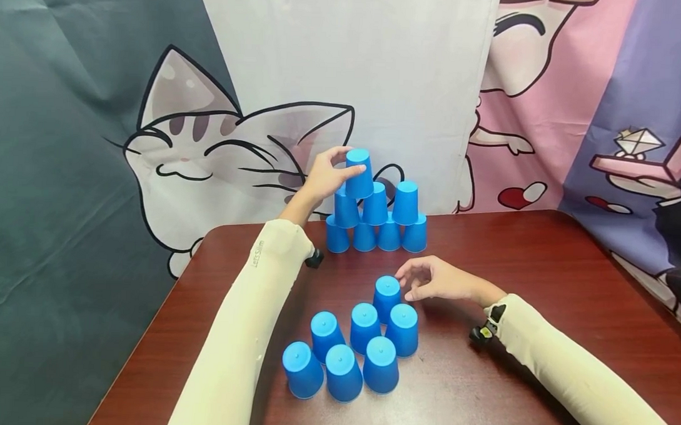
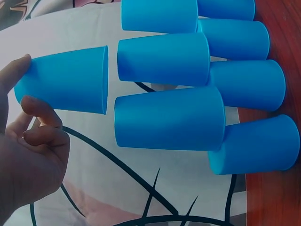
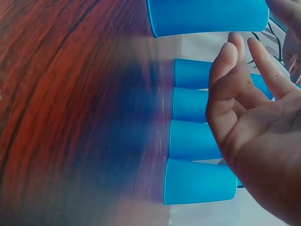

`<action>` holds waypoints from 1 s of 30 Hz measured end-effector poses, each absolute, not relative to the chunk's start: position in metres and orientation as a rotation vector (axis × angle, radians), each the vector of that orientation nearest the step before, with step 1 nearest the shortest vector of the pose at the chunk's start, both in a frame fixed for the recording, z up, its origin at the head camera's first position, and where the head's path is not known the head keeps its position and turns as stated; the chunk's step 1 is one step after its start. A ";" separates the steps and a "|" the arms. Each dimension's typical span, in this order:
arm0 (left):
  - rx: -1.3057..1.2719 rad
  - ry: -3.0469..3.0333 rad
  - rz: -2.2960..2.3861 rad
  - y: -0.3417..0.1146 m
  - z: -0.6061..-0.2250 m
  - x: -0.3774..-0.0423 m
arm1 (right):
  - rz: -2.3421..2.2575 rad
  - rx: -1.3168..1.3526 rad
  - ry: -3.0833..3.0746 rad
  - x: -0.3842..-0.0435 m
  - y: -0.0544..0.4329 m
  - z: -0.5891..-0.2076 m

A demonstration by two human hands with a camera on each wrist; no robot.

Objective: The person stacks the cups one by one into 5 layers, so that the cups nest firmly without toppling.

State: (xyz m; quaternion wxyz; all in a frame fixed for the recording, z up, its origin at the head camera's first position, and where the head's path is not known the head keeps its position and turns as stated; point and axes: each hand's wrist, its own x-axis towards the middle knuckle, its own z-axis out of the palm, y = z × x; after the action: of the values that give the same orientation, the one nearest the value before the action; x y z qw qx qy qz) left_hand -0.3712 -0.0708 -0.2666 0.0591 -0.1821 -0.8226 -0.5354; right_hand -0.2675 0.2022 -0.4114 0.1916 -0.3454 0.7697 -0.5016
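Note:
My left hand (image 1: 322, 177) pinches an upside-down blue cup (image 1: 359, 179) between thumb and fingers. In the left wrist view, a small gap separates this held cup (image 2: 70, 80) from the second-row cups (image 2: 164, 61) beneath it. Those three cups stand on a bottom row of several upside-down blue cups (image 1: 389, 234) near the table's back edge. My right hand (image 1: 442, 280), fingers loosely bent and holding nothing, hovers beside the rearmost cup (image 1: 387, 297) of the front group. The right wrist view shows its fingers (image 3: 225, 61) apart from the near cup (image 3: 211, 16).
Closer to me, several more upside-down blue cups (image 1: 343, 375) stand in a loose cluster on the brown wooden table (image 1: 481, 380). A cloth backdrop (image 1: 346, 44) with cartoon cats hangs right behind the table's back edge.

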 end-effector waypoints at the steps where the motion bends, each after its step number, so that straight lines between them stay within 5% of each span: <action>1: -0.548 -2.486 -1.621 -0.071 -0.267 -0.372 | -1.410 -0.973 2.157 -0.268 0.202 -0.411; 30: -0.422 -2.511 -1.517 -0.074 -0.295 -0.380 | -1.406 -0.970 2.141 -0.269 0.197 -0.415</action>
State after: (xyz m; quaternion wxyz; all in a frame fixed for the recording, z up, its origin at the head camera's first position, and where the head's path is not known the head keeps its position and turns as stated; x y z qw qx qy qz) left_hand -0.3796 -0.0743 -0.2947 0.0885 -0.1419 -0.8438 -0.5099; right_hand -0.2692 0.1967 -0.4147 0.1999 -0.3471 0.7660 -0.5028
